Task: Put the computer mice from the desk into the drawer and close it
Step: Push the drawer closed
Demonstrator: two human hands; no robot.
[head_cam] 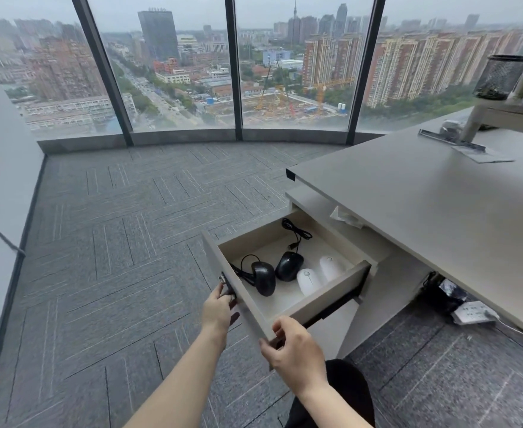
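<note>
The drawer (325,299) under the grey desk (423,205) stands pulled out. Inside lie two black wired mice, one on the left (264,278) and one further back (289,265), and two white mice, one in front (308,281) and one behind it (331,267). A black cable (297,231) coils at the back of the drawer. My left hand (218,310) grips the dark handle on the drawer's front panel. My right hand (294,350) holds the near corner of that panel.
A black mesh pen holder (501,77) stands on a raised shelf at the desk's far right. A metal cable slot (453,142) sits in the desk top. A power strip (473,313) and dark bag lie under the desk. Grey carpet spreads to the left, up to tall windows.
</note>
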